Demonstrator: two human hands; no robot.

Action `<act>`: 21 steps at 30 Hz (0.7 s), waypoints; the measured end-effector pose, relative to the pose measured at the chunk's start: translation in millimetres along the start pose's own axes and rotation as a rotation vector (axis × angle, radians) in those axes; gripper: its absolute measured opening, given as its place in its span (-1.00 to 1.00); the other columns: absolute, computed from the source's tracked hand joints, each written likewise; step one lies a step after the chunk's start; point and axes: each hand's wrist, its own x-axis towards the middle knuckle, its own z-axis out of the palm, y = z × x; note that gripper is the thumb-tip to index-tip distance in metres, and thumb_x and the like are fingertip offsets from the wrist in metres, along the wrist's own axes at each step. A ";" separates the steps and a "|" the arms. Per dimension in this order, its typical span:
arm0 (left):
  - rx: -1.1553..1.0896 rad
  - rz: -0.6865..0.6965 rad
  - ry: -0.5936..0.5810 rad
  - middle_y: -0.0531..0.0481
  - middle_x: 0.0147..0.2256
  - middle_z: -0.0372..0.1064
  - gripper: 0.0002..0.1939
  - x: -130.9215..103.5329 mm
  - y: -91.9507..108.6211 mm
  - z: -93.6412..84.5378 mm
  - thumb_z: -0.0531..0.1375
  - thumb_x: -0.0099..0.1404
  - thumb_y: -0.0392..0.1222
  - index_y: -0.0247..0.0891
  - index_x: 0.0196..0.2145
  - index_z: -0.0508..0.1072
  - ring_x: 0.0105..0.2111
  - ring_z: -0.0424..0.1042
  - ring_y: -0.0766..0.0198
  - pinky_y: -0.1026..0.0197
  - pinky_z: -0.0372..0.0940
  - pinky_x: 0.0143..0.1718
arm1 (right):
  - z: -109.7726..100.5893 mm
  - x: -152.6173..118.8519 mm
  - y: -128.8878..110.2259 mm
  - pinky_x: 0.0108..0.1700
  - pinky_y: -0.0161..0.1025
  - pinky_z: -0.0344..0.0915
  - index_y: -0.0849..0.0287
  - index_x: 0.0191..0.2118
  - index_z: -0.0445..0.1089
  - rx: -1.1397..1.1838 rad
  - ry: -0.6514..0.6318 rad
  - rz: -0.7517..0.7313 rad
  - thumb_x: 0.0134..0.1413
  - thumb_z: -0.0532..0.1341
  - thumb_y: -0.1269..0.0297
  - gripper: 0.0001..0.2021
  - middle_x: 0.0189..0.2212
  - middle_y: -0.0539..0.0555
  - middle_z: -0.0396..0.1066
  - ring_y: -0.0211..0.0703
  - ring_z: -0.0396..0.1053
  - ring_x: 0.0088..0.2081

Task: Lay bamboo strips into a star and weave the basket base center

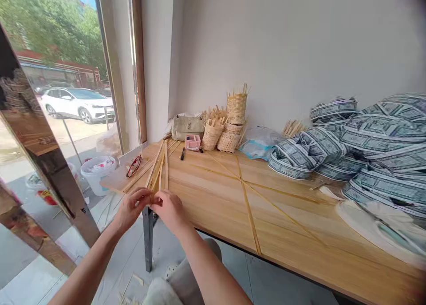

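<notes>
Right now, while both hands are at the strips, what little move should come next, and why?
I'd probably have the left hand hold the strips firmly while the right hand straightens them. Both hands meet at the near end, by the edge of the table, and the strips lie at different angles, so a steady grip might help line them up.

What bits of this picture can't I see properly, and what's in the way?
All in the head view:
- Lower ends of the thin strips: hidden by the left hand and right hand.
- Inside the handbag: covered by its flap.
- Rest of the patterned bundles: cut off by the right edge.
- What fills the white bucket: too small to name.
</notes>
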 end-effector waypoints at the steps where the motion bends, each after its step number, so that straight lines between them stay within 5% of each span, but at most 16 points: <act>1: -0.003 -0.002 0.004 -0.03 -0.28 0.30 -0.78 0.1 -0.2 0.0 0.01 0.22 -0.09 -0.24 -0.33 0.38 -0.24 0.32 0.25 0.26 0.22 -0.23 | 0.9 -0.1 -1.3 -0.37 -0.35 0.12 0.12 -0.43 0.31 -0.039 0.002 0.011 -0.14 0.27 0.28 -0.88 -0.43 -0.06 0.36 -0.25 0.29 -0.34; 13: 0.057 0.059 0.037 -0.03 -0.30 0.35 -0.71 -0.7 -8.5 1.9 -0.03 0.24 -0.04 -0.22 -0.30 0.41 -0.27 0.36 0.25 0.28 0.28 -0.27 | 7.0 -4.9 -7.3 -0.38 -0.34 0.13 0.13 -0.41 0.26 -0.180 0.187 0.019 -0.02 0.18 0.31 -0.94 -0.42 -0.03 0.34 -0.23 0.30 -0.35; 21: 0.308 0.262 0.094 -0.06 -0.24 0.34 -0.71 -6.2 -28.6 11.5 -0.02 0.26 -0.06 -0.21 -0.24 0.42 -0.27 0.37 0.26 0.27 0.30 -0.27 | 2.8 -1.9 4.5 -0.53 -0.32 0.01 0.15 -0.47 0.22 -0.460 0.311 -0.156 0.04 0.08 0.45 -0.89 -0.54 -0.03 0.30 -0.24 0.28 -0.49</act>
